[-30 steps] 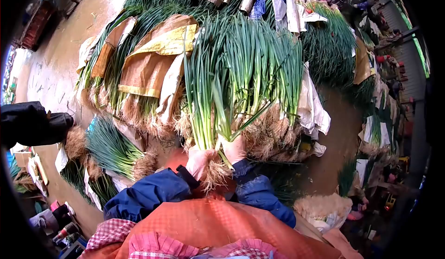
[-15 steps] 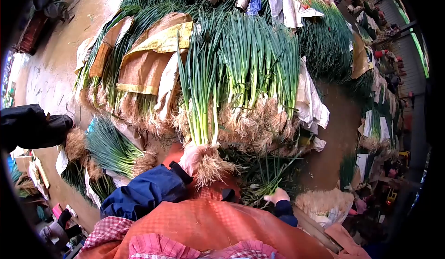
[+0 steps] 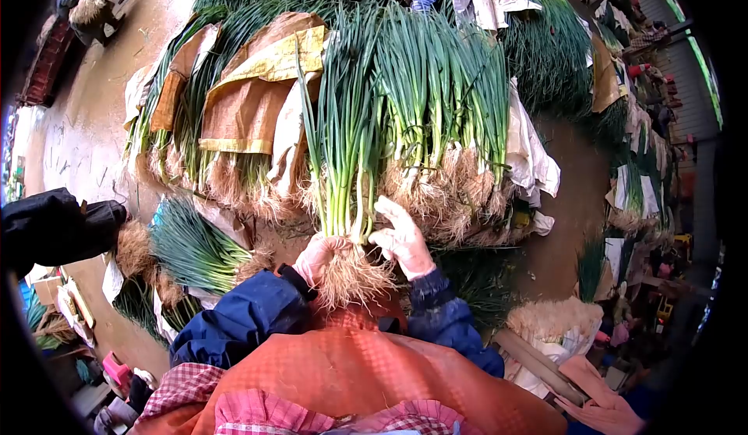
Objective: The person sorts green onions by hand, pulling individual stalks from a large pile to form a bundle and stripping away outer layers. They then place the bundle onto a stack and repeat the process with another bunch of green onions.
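My left hand (image 3: 318, 259), gloved in pale pink, is wrapped round the base of a bunch of green onions (image 3: 340, 154), just above the roots. Long green leaves point away from me, and the pale, stringy roots (image 3: 355, 279) hang toward my apron. On the right side of the bunch is my right hand (image 3: 405, 242). Its fingers are spread, their tips right at the white lower stalks. Dark loose leaves (image 3: 475, 279) lie below and right of that hand.
Tied green onion bundles (image 3: 444, 123) lie in a row ahead, partly under tan and yellow sacking (image 3: 261, 84) and white sacks (image 3: 528, 151). Another bundle (image 3: 195, 244) rests at left, near a dark-clothed limb (image 3: 58, 228). A wooden bar (image 3: 538, 365) lies at lower right.
My right hand has moved up and left, from the loose leaves at lower right to the stalks of the bunch. My left hand keeps its hold, shifted slightly.
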Demonstrator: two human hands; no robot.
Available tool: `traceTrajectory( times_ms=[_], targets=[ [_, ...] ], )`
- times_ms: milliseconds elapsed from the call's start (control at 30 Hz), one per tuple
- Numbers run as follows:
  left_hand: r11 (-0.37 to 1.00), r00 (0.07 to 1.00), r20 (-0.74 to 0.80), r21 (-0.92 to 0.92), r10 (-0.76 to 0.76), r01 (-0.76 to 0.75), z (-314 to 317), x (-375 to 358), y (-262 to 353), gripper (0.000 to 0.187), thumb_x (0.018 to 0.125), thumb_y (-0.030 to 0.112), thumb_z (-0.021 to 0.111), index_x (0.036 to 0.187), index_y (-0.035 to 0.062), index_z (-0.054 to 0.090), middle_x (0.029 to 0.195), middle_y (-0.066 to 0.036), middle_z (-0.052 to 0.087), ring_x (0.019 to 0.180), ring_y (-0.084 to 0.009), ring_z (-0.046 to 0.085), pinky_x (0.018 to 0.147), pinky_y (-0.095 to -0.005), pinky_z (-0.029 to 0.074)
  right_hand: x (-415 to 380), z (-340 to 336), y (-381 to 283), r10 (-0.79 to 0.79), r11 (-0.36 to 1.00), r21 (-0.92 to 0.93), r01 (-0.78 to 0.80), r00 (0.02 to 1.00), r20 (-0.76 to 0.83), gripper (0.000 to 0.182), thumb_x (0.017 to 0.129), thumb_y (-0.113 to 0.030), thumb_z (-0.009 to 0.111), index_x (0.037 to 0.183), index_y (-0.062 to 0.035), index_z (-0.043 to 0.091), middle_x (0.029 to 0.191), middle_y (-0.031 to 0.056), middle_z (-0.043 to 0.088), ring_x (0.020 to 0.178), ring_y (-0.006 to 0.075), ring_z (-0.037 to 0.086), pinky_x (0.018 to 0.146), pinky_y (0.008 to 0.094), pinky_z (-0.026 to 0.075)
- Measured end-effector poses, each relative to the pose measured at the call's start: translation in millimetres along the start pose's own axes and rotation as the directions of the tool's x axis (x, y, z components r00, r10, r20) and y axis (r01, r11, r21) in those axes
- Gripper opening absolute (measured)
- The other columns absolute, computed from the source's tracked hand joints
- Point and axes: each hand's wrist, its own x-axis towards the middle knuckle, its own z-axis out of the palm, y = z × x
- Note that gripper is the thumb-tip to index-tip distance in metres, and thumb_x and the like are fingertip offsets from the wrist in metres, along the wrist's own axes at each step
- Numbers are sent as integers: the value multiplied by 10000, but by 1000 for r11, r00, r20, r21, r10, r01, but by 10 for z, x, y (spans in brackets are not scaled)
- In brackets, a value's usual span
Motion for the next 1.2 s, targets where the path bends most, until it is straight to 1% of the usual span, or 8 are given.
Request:
traceTrajectory(
  times_ms=[300,533,633,767,833,867,967,1200],
  targets=[
    [833,914,303,-402,-270,380,-196,-111,93,160,761,68,520,874,-42,546,789,-145,605,682,-218,611,651,-357,534,-20,333,324,37,973,-216,-77,982,-185,139,784,-46,603,910,4,636,742,-17,612,533,7,451,450,163,348],
    [957,935,303,-161,-184,240,-305,-52,59,258,759,25,519,1004,-56,524,800,-116,602,688,-189,604,662,-321,523,-632,437,-221,324,888,-374,-267,941,98,124,814,-133,598,866,-30,643,718,-7,618,539,2,468,432,157,343],
    [981,956,252,-80,-151,176,-297,-170,58,231,742,-1,534,968,-47,551,779,-93,594,662,-165,585,623,-302,515,118,210,20,-120,908,-415,47,981,-151,214,831,-248,579,842,-37,611,704,12,592,485,32,445,395,166,329],
    [960,995,26,264,93,-97,-210,-224,-36,192,689,-10,618,880,-14,597,707,-73,606,591,-133,559,515,-234,460,1261,6,406,61,903,-390,-179,954,-294,267,820,-250,560,629,-76,496,503,-52,396,420,54,358,361,222,265],
    [985,999,15,169,31,-33,-247,-196,-37,177,705,-2,620,880,-16,601,739,-74,616,619,-146,564,569,-250,455,1586,-215,732,-523,559,-826,73,804,-283,321,804,-163,531,517,-83,409,488,-40,336,426,79,301,399,278,239],
    [981,997,44,183,56,-64,-259,-199,-29,152,722,27,618,868,-11,601,736,-65,607,633,-142,554,584,-249,445,1620,-287,708,-410,597,-800,-55,836,-364,286,770,-200,512,588,22,514,494,128,458,442,210,445,463,356,359],
    [967,994,61,233,95,-107,-200,-273,53,134,750,74,617,860,-2,602,739,-60,598,658,-137,543,610,-250,433,1375,-97,270,124,916,-304,-262,904,-408,218,831,-228,542,820,-11,533,589,38,516,401,119,421,342,251,316],
    [980,980,44,53,-193,190,-146,-256,86,179,758,117,602,872,-18,575,741,-87,602,603,-181,578,556,-330,488,1392,2,284,-335,308,-938,-157,905,-261,211,718,-183,593,678,24,590,621,194,579,618,320,586,576,374,441]
  ],
)
